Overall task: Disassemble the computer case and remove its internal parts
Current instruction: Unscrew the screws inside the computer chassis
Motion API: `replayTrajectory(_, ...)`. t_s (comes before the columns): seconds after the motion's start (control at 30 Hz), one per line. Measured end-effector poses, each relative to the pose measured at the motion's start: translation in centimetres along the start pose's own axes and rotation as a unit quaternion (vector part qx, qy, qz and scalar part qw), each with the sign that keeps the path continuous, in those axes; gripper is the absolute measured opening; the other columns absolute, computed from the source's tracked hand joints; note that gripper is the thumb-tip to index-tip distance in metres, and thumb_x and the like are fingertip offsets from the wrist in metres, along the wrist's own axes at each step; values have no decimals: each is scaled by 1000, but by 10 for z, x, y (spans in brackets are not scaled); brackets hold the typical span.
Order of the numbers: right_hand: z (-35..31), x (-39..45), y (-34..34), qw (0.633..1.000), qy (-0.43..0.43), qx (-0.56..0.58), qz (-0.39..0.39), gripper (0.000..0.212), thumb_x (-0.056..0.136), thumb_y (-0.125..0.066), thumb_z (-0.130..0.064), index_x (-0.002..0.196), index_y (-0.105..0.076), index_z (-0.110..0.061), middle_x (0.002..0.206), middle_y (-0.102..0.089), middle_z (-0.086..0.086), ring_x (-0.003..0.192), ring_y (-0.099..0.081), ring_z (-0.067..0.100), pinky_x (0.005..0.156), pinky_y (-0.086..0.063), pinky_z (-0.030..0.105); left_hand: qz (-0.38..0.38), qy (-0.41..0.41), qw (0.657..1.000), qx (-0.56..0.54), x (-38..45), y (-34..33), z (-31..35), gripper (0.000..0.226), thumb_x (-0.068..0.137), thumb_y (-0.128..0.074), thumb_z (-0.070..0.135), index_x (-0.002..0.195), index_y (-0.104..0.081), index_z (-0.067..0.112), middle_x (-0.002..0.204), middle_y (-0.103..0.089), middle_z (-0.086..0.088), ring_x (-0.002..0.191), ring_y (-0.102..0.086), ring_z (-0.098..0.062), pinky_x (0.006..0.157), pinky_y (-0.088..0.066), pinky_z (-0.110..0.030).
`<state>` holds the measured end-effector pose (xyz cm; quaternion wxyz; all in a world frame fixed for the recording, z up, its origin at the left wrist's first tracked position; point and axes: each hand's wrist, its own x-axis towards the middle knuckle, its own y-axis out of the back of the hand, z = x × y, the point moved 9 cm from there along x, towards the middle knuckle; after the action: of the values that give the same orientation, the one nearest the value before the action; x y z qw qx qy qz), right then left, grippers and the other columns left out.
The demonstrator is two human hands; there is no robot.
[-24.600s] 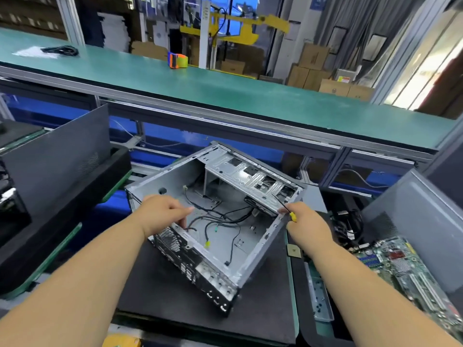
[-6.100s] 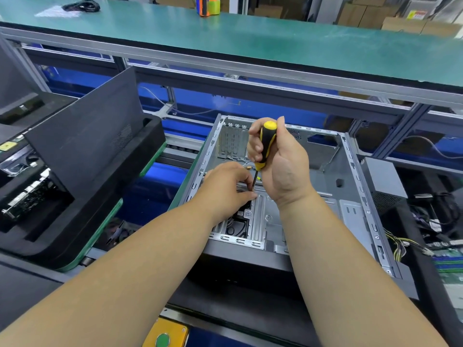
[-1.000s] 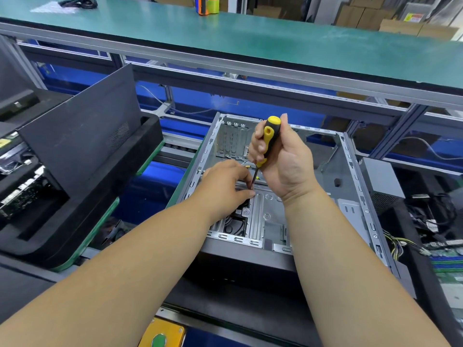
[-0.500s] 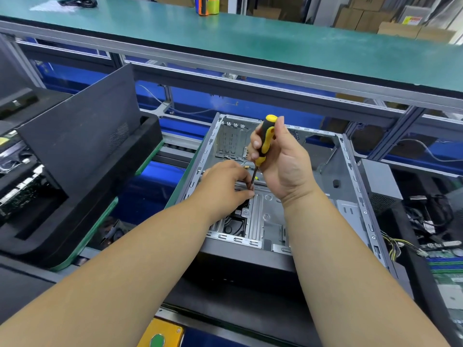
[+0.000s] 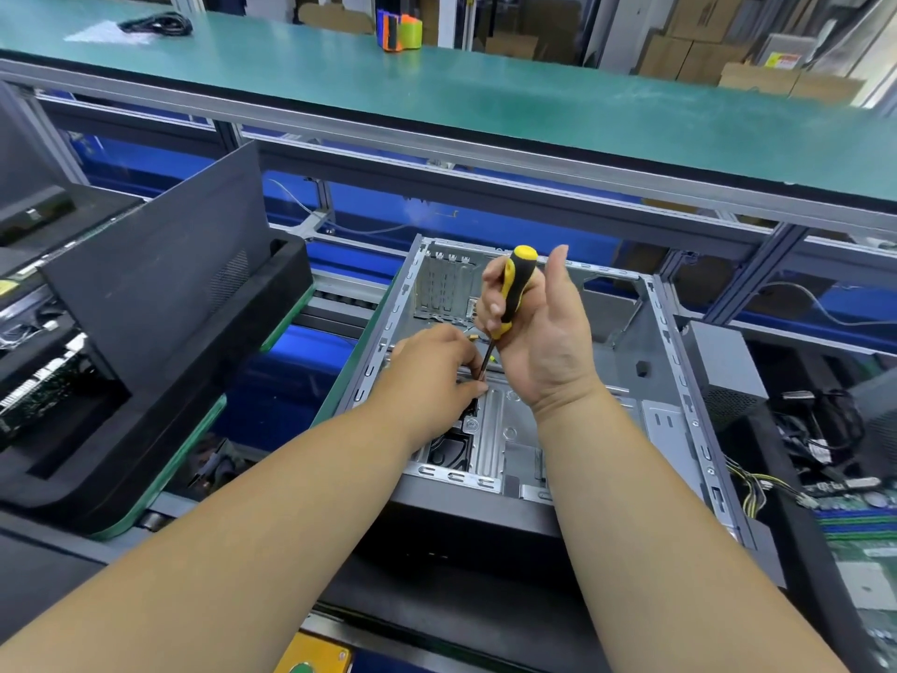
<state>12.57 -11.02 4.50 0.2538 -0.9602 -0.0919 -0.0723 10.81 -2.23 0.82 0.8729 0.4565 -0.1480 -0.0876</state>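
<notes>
Right hand (image 5: 543, 342) grips a screwdriver (image 5: 515, 289) by its glossy yellow-and-black handle, shaft angled down; left hand (image 5: 432, 366) pinches the shaft near its tip (tip hidden); both sit above the open grey sheet-metal computer case (image 5: 670, 381) at centre; a smooth green conveyor belt (image 5: 485, 99) runs at twelve o'clock.

A green conveyor belt (image 5: 485, 104) runs across the far side carrying an orange and green tape roll (image 5: 401, 32) and a black cable (image 5: 157, 24) on a plastic bag, with stacked cardboard boxes (image 5: 689, 53) beyond it.
</notes>
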Motion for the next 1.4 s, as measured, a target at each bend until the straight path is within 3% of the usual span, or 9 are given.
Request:
replayTrajectory(0.13,-6,-4,13,994,32,-60,80,19,98,-48,-31,91,-55,-15,70,-55,-1,62,-49,14,63,-43,25,7,2,1000,-10,0,1,0,12,85,-73,31,91,-67,22,105,-52,13,106,-50,-16,99,-41,-39)
replayTrajectory(0.23,-10,-8,21,987,53,-83,130,15,102,-50,-21,88,-55,-18,74,-59,-6,68,-55,10,67,-47,24,9,12,999,-29,0,3,-1,7,86,-71,27,87,-65,24,103,-53,11,104,-52,-16,97,-43,-41)
replayTrajectory(0.43,-32,-16,38,957,33,-167,234,19,96,-59,-37,81,-63,-26,69,-58,-17,60,-50,0,60,-41,20,30,34,991,-128,-4,13,-2,10,93,-62,18,87,-58,25,98,-57,7,90,-59,-13,85,-51,-36)
replayTrajectory(0.53,-49,-21,47,944,11,-233,233,30,92,-58,-48,74,-67,-25,68,-64,-12,63,-56,2,65,-42,25,57,50,975,-209,-7,22,-2,7,96,-58,17,91,-60,22,87,-65,8,83,-61,-9,72,-51,-20)
replayTrajectory(0.67,-67,-30,62,969,-9,-161,186,29,93,-60,-42,84,-70,-16,54,-52,-8,47,-43,5,49,-36,19,81,51,945,-313,-7,32,10,10,94,-60,13,92,-66,21,82,-70,9,78,-64,-2,68,-46,-6)
replayTrajectory(0.83,-104,-55,97,974,39,-64,214,18,94,-60,-25,89,-70,-11,72,-62,-1,51,-46,6,49,-35,19,85,83,879,-462,10,21,39,13,94,-60,8,94,-70,15,83,-74,2,78,-69,-8,72,-50,-13)
replayTrajectory(1.0,-144,-90,115,975,118,-136,132,23,96,-53,-23,114,-68,-27,102,-71,14,71,-62,10,64,-50,22,-1,93,841,-533,17,-22,104,22,95,-57,8,88,-75,19,80,-74,1,73,-65,-8,71,-49,-17)
replayTrajectory(1.17,-160,-130,144,949,128,-256,134,22,91,-63,-13,107,-61,-28,95,-72,2,83,-65,16,78,-53,27,-139,184,757,-612,8,-85,178,21,96,-57,20,81,-70,14,67,-67,6,55,-59,-2,63,-44,-18)
replayTrajectory(1.4,-169,-181,204,928,64,-325,172,39,75,-75,-6,102,-57,-28,86,-66,-4,73,-53,13,72,-51,24,-208,188,801,-529,-4,-137,235,27,96,-59,34,77,-69,17,57,-61,8,48,-52,-1,53,-37,-16)
